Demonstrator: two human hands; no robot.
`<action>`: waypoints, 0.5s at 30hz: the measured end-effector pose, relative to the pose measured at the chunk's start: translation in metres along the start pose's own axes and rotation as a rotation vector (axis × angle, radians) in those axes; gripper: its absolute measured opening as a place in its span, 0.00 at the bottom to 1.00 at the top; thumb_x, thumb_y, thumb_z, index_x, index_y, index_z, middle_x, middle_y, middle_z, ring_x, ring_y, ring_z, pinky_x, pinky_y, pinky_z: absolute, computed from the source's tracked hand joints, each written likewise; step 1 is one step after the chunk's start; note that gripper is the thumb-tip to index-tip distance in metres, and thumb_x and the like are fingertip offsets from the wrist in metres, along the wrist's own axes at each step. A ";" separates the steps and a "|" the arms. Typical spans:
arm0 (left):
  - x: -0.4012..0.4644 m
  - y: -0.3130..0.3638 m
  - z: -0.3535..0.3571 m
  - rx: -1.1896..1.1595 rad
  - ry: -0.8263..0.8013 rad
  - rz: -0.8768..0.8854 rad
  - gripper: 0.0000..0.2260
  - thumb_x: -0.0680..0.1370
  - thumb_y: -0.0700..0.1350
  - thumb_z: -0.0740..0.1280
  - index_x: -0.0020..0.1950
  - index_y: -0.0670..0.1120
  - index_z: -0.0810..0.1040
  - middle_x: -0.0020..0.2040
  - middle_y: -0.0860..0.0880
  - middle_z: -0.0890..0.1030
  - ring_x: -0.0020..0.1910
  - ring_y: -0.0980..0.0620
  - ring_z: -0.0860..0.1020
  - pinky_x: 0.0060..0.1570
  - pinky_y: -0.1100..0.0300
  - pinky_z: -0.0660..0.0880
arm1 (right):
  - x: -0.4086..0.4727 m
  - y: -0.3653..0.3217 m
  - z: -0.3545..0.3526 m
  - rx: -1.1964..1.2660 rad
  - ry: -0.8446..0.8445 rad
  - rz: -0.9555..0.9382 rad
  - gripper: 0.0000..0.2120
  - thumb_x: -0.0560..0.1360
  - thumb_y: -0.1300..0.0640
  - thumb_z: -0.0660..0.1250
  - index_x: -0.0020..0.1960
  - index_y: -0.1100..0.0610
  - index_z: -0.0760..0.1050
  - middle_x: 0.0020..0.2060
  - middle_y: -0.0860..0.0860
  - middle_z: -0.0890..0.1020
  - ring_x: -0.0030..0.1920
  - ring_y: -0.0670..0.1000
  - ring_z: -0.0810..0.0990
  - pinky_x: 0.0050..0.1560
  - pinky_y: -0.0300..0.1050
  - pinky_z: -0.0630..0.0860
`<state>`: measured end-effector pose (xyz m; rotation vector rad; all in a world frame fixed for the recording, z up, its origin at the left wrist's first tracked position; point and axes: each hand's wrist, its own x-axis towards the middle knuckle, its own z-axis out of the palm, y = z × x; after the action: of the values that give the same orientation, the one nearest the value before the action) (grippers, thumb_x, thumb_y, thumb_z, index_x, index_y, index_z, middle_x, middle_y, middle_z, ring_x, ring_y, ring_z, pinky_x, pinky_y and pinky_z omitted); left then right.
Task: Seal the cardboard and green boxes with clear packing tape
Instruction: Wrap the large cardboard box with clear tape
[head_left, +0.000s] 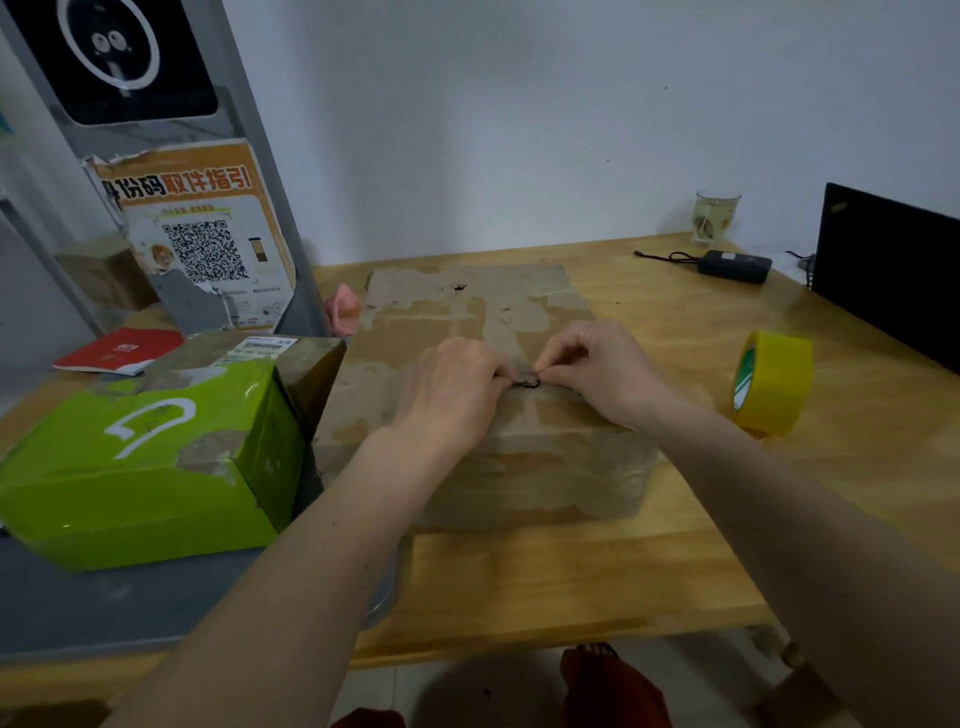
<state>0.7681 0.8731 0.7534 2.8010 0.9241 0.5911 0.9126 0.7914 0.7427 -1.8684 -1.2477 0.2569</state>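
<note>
Your left hand (457, 387) and right hand (597, 371) meet fingertip to fingertip over the middle seam of the cardboard box (483, 374) lying flat on the desk (649, 561), each pinching at something small and dark there, perhaps a tape end, though it is too small to tell. The box looks worn, soft and light, so press the flaps down flat rather than squeezing them. The green box (150, 457) touches its left side; its glossy skin looks slippery, so hold its edges, and lift the tape roll (774, 382) to the right by its rim.
</note>
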 end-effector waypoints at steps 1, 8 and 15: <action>0.000 -0.001 0.000 0.000 0.002 0.005 0.09 0.81 0.49 0.64 0.54 0.55 0.83 0.55 0.49 0.82 0.54 0.46 0.78 0.53 0.52 0.75 | 0.000 0.001 0.001 -0.008 0.004 0.001 0.09 0.72 0.64 0.72 0.38 0.51 0.80 0.38 0.42 0.79 0.42 0.41 0.76 0.43 0.28 0.70; -0.009 -0.013 0.007 0.003 0.006 0.124 0.11 0.82 0.50 0.61 0.56 0.52 0.82 0.51 0.54 0.80 0.52 0.52 0.73 0.52 0.50 0.75 | -0.001 0.004 0.004 -0.070 0.070 0.038 0.16 0.78 0.68 0.58 0.49 0.53 0.81 0.48 0.44 0.78 0.53 0.42 0.73 0.54 0.33 0.67; -0.008 -0.005 0.008 0.095 -0.106 0.147 0.21 0.81 0.62 0.54 0.69 0.54 0.71 0.55 0.54 0.73 0.55 0.54 0.67 0.56 0.52 0.73 | 0.000 0.005 0.005 -0.027 0.118 0.054 0.18 0.78 0.69 0.57 0.47 0.53 0.81 0.45 0.45 0.80 0.52 0.44 0.76 0.55 0.37 0.71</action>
<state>0.7624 0.8721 0.7422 2.9715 0.7509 0.4207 0.9132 0.7932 0.7361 -1.9139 -1.1275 0.1564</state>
